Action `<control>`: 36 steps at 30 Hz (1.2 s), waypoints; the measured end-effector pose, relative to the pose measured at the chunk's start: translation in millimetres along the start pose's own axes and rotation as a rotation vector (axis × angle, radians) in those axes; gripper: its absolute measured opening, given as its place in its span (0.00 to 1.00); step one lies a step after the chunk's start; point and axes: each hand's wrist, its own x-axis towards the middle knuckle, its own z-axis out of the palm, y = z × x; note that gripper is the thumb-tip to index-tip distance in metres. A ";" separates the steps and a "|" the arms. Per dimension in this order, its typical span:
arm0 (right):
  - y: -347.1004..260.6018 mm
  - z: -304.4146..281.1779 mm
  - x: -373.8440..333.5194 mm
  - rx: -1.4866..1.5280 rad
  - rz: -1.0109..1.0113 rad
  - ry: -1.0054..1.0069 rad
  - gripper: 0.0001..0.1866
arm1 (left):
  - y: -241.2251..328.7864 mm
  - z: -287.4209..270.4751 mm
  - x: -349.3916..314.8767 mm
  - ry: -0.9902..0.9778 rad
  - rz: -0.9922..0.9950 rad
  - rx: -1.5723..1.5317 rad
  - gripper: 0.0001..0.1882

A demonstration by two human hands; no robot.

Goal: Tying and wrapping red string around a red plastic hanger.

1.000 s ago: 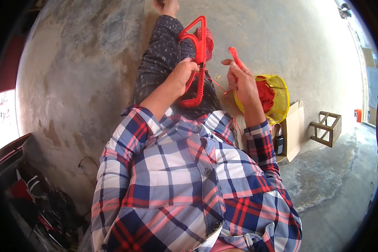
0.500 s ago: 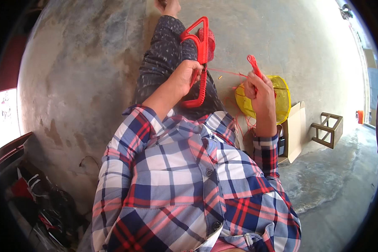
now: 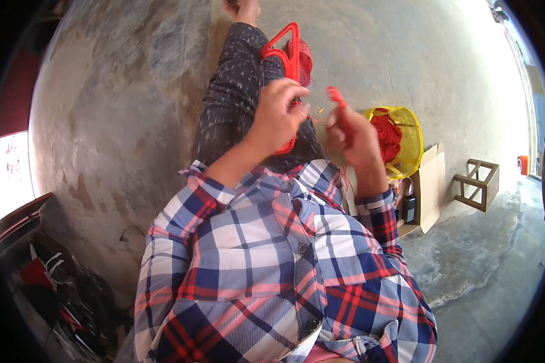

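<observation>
A red plastic frame (image 3: 293, 45) with an open, handle-like loop at its far end lies across my legs, its middle covered by my left hand. Over it, my left hand (image 3: 271, 112) has its fingers stretched to the right, thumb apart from them. My right hand (image 3: 362, 144) is closed round a small bundle of red cord (image 3: 335, 95), whose end sticks out past the fingers; motion blurs both. A strand of red cord hangs down beside my right wrist. Just right of that hand stands a yellow mesh basket (image 3: 419, 142) with a heap of red cord (image 3: 386, 138) in it.
An open cardboard box (image 3: 431, 193) holding a black device (image 3: 409, 209) sits below the basket. Farther right is a small wooden stool (image 3: 482, 184). A red slipper (image 3: 306, 63) lies beyond my knee, and dark clutter (image 3: 66, 296) fills the lower left.
My right hand has moved left and down with the cord, toward my left hand. The left hand has loosened from the frame and spread its fingers. More of the basket shows.
</observation>
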 end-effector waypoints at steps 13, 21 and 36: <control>-2.5 -21.1 69.2 -0.375 -0.128 -0.003 0.13 | -13.0 -60.3 24.5 -0.027 -0.015 -0.233 0.05; 23.1 0.4 68.8 -0.685 -0.051 -0.120 0.11 | -13.5 -14.7 4.2 -0.165 0.020 0.480 0.04; -111.9 -139.3 -67.3 0.398 -0.822 0.282 0.09 | -50.5 17.1 9.6 -0.196 -0.818 -0.985 0.09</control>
